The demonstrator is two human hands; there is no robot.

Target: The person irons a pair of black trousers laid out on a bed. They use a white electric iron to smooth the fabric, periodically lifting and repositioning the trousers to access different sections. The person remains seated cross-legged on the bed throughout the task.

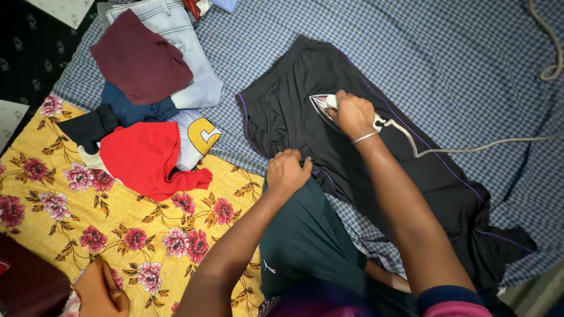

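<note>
A pair of black trousers [411, 176] with thin purple side stripes lies spread on a blue checked sheet [446, 53]. My right hand [352, 114] is closed around the handle of a white clothes iron [324, 104], which rests flat on the upper part of the trousers. A thin bangle circles that wrist. My left hand [288, 171] is fisted on the near edge of the black fabric, gripping it just below the iron.
The iron's pale cord [470, 148] trails right across the sheet. A heap of clothes lies at the upper left: a maroon garment [138, 58], light jeans [188, 53], a red garment [144, 157]. A yellow flowered cloth [117, 235] covers the lower left. A rope [552, 53] hangs at the right.
</note>
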